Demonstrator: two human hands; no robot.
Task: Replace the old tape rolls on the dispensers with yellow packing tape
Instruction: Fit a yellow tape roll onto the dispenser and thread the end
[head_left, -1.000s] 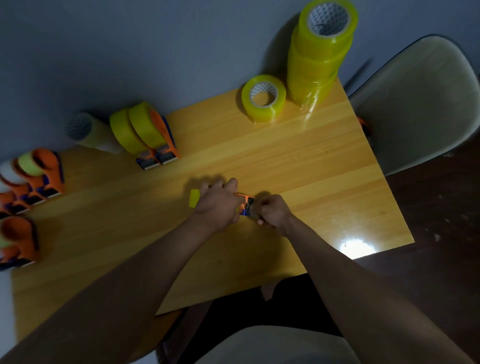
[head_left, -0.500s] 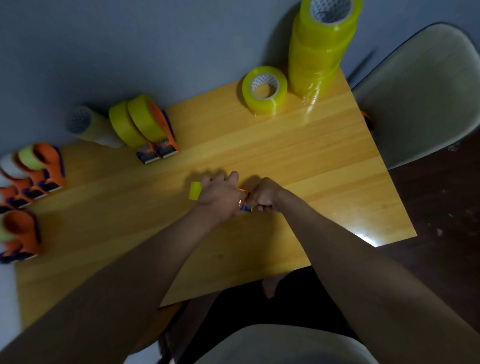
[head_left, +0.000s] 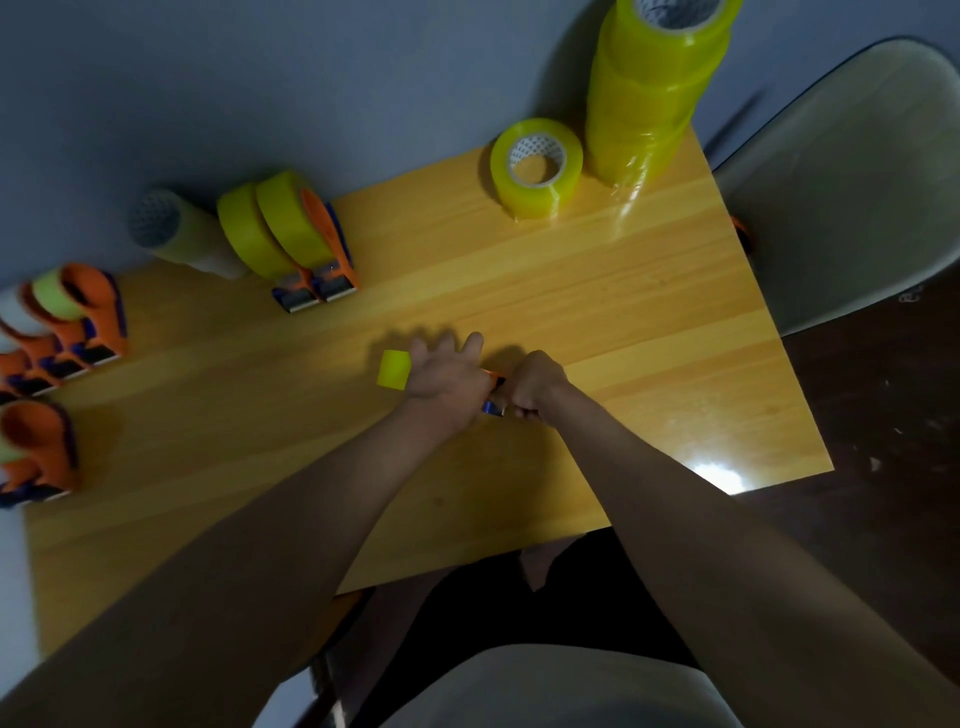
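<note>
In the middle of the wooden table (head_left: 597, 291) lies an orange and blue tape dispenser (head_left: 493, 402), mostly hidden under my hands. It carries a yellow tape roll (head_left: 393, 369), whose left edge sticks out past my fingers. My left hand (head_left: 447, 376) lies over the roll and grips it from above. My right hand (head_left: 535, 387) is curled into a fist around the dispenser's front end. A loose yellow roll (head_left: 535, 169) lies flat at the back, beside a tall wrapped stack of yellow rolls (head_left: 654, 88).
Two dispensers with yellow rolls (head_left: 291, 234) stand at the back left beside a pale roll (head_left: 176, 234) on its side. Several orange dispensers (head_left: 78, 322) line the left edge, one (head_left: 36, 447) nearer me. A grey chair (head_left: 857, 182) stands to the right.
My right hand has slid up along the dispenser and now sits tight against my left hand. The left hand keeps its hold on the roll.
</note>
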